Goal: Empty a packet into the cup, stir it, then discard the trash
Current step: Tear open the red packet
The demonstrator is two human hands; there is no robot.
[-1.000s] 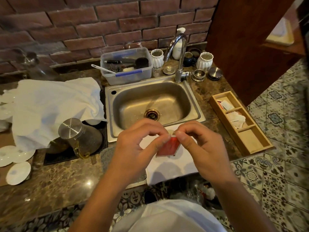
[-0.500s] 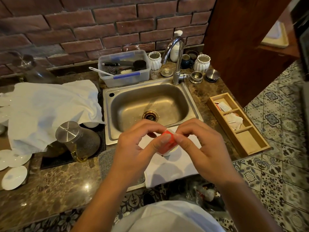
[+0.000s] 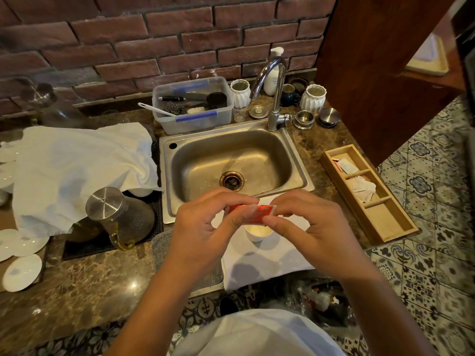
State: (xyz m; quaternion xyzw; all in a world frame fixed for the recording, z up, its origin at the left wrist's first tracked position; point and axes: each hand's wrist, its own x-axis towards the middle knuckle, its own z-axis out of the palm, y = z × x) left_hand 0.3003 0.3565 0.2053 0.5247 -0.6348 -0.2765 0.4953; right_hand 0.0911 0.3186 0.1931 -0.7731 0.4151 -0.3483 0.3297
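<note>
Red packet [image 3: 259,214] pinched at both ends, left hand [image 3: 205,229] at nine o'clock, right hand [image 3: 311,227] at three, fingers curled. Held directly above white cup [image 3: 257,233] on white cloth [image 3: 264,268]. Steel sink [image 3: 231,160] at twelve o'clock; wooden tray [image 3: 385,227] at three on worktop [image 3: 84,286].
</note>
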